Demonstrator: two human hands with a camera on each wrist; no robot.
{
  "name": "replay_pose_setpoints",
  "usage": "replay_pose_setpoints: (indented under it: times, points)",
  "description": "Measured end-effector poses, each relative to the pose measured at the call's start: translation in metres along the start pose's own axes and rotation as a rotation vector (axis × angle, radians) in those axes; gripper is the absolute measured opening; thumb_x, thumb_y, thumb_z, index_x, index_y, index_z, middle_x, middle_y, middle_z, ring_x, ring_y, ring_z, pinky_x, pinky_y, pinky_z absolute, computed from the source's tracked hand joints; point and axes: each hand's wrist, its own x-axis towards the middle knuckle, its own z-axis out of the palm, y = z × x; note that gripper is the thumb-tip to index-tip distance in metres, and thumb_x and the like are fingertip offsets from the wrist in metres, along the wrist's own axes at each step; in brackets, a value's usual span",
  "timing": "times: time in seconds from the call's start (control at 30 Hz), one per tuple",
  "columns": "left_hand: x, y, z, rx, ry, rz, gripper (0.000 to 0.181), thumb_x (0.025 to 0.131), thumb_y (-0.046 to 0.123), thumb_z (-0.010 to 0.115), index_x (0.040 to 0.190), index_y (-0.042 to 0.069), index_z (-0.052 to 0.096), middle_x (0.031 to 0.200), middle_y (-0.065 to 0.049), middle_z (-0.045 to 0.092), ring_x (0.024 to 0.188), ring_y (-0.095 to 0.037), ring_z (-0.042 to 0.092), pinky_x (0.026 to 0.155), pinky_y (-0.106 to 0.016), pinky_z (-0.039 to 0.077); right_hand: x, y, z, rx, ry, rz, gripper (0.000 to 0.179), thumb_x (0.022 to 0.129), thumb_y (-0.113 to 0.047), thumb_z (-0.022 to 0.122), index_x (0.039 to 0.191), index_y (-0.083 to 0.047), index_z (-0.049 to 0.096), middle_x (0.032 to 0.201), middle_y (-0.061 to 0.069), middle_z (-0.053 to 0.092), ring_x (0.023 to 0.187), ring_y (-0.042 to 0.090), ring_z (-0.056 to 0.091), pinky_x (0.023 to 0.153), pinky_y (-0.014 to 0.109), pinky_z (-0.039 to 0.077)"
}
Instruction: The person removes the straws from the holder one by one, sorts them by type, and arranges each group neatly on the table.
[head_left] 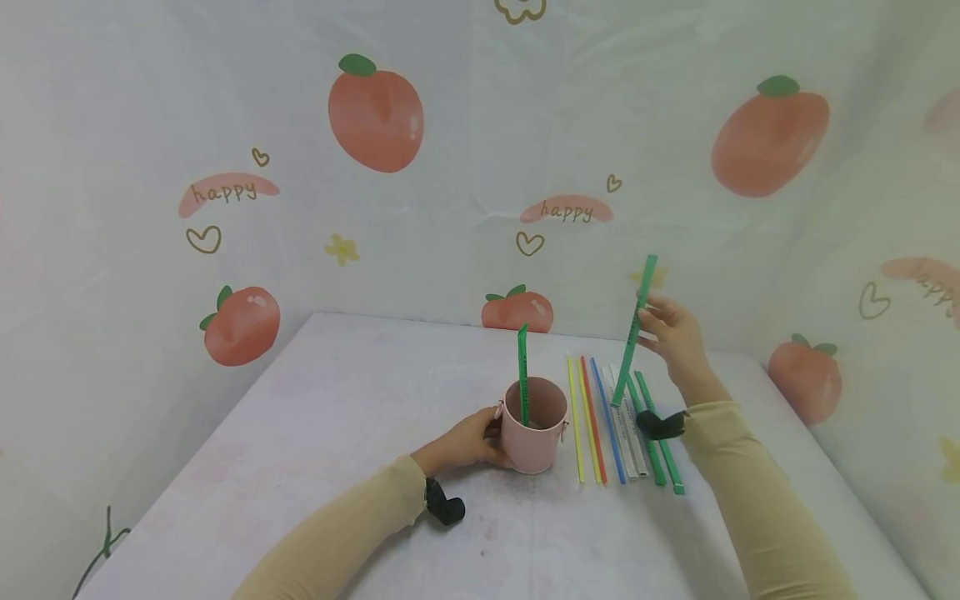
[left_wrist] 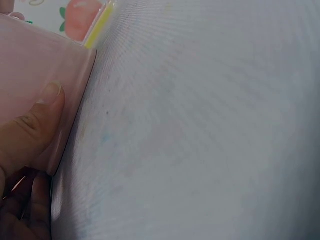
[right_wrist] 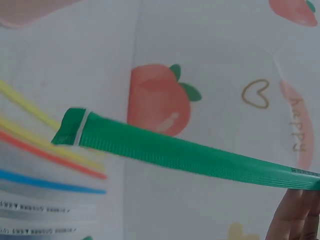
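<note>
My left hand (head_left: 468, 440) grips a small pink bucket (head_left: 528, 450) low on its left side. In the left wrist view the thumb (left_wrist: 42, 117) presses on the bucket wall (left_wrist: 35, 65), close above the table. One green wrapped straw (head_left: 522, 358) stands upright inside the bucket, leaning a little. With its fingertips, my right hand (head_left: 675, 333) pinches another green wrapped straw (head_left: 633, 333) near its middle, tilted and raised over the row of straws. The right wrist view shows its sealed flat end (right_wrist: 70, 127); the pinching fingers are partly out of frame there.
Right of the bucket lie straws side by side: yellow ones (head_left: 574, 425), a red one (head_left: 592, 417), a blue one (head_left: 609, 421), white wrapped ones (head_left: 637, 454) and two green wrapped ones (head_left: 666, 458). A fruit-print sheet (head_left: 450, 233) hangs behind the white table (head_left: 390, 375).
</note>
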Motion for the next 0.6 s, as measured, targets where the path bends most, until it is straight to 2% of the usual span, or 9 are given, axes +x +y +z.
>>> replay_pose_setpoints:
  times: [0.1, 0.2, 0.37, 0.6]
  points:
    - [0.000, 0.001, 0.000, -0.003, 0.004, -0.008, 0.092, 0.073, 0.014, 0.085, 0.149, 0.006, 0.033, 0.149, -0.009, 0.043, 0.134, -0.027, 0.046, 0.113, -0.040, 0.038, 0.002, 0.006, -0.006, -0.091, -0.012, -0.001, 0.042, 0.099, -0.010, 0.054, 0.139, -0.001, 0.045, 0.095, -0.017, 0.060, 0.087, -0.001, 0.061, 0.075, 0.013, 0.055]
    - [-0.001, 0.001, 0.000, -0.003, 0.007, -0.019, 0.093, 0.073, 0.015, 0.085, 0.149, 0.006, 0.033, 0.149, -0.009, 0.043, 0.134, -0.027, 0.046, 0.113, -0.041, 0.038, 0.004, 0.013, -0.012, -0.151, -0.021, -0.004, 0.046, 0.099, -0.009, 0.053, 0.141, 0.005, 0.040, 0.092, -0.019, 0.059, 0.084, -0.003, 0.062, 0.074, 0.012, 0.055]
    - [-0.002, 0.001, 0.000, 0.001, 0.006, -0.023, 0.093, 0.073, 0.015, 0.085, 0.149, 0.007, 0.033, 0.148, -0.009, 0.044, 0.135, -0.027, 0.046, 0.113, -0.040, 0.038, 0.005, 0.023, -0.024, -0.211, -0.032, 0.017, 0.049, 0.099, -0.009, 0.053, 0.142, 0.007, 0.035, 0.092, -0.017, 0.059, 0.083, -0.004, 0.062, 0.073, 0.013, 0.055]
    - [-0.002, 0.002, -0.001, -0.004, 0.001, -0.008, 0.092, 0.073, 0.015, 0.085, 0.149, 0.006, 0.033, 0.148, -0.009, 0.044, 0.135, -0.027, 0.045, 0.114, -0.041, 0.038, 0.005, 0.035, -0.037, -0.300, -0.035, 0.087, 0.054, 0.099, -0.009, 0.053, 0.147, 0.002, 0.030, 0.098, -0.009, 0.057, 0.082, -0.004, 0.061, 0.075, 0.015, 0.056]
